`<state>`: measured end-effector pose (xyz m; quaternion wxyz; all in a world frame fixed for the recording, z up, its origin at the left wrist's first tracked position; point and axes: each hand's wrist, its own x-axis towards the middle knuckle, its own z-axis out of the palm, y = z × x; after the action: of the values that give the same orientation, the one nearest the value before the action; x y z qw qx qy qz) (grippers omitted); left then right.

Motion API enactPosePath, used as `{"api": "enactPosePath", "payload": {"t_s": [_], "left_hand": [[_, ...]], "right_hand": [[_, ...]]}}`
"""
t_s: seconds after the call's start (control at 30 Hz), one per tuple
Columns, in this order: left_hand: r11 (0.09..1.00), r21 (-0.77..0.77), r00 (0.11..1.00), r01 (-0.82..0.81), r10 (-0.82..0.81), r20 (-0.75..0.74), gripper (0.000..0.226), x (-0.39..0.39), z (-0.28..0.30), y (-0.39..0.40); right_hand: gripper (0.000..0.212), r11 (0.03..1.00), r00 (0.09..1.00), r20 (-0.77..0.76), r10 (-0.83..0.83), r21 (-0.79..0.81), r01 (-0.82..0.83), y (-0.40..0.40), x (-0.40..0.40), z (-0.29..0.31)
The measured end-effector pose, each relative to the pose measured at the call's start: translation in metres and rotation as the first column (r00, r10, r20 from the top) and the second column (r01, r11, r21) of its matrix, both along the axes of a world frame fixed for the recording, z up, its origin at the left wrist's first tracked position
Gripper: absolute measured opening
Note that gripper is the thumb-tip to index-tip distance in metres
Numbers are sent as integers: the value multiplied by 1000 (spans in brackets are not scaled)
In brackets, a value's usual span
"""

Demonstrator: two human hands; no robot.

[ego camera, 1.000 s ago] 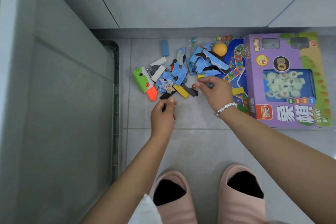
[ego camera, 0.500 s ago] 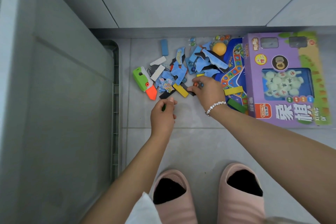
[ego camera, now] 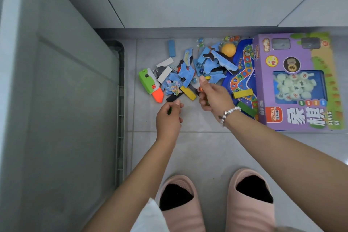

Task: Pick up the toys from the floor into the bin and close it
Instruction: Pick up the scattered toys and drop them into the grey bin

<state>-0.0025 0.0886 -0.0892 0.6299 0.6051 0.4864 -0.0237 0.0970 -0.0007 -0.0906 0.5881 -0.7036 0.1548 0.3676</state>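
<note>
Inside curled hands (ego camera: 214, 98), half-hidden marbles (ego camera: 201, 89)

Hands: two, left (ego camera: 168, 118), right (ego camera: 214, 98)
Slippers: two (ego camera: 180, 205)
Boxes: one (ego camera: 293, 83), right of the hands
Orange balls: one (ego camera: 228, 49)
Green toys: one (ego camera: 148, 80), beyond the left hand

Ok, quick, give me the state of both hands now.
Left hand: fingers curled round a small green piece.
Right hand: fingers curled round small pieces, one orange.

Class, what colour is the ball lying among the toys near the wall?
The ball is orange, seen in the head view.
</note>
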Motion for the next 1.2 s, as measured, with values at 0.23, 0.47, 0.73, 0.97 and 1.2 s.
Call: {"api": "enactPosePath", "payload": {"t_s": [0.23, 0.47, 0.73, 0.97, 1.2], "left_hand": [[1000, -4, 1000, -6, 6, 5, 26, -1, -1, 1], [1000, 0, 1000, -1, 1, -6, 27, 0, 0, 1], [1000, 1, 1000, -6, 6, -5, 26, 1, 1, 0], [999, 11, 998, -49, 48, 48, 27, 7, 14, 1], [962, 75, 939, -261, 235, 251, 31, 15, 110, 25]], "right_hand": [[23, 977, 978, -197, -75, 181, 112, -2, 14, 5], [32, 887, 839, 423, 342, -441, -138, 5, 16, -12], [20, 764, 693, 454, 560, -606, -220, 20, 19, -20], [27, 886, 780, 506, 368, -444, -130, 17, 11, 1], [12, 972, 837, 496, 232, -134, -191, 43, 3, 97]]}}
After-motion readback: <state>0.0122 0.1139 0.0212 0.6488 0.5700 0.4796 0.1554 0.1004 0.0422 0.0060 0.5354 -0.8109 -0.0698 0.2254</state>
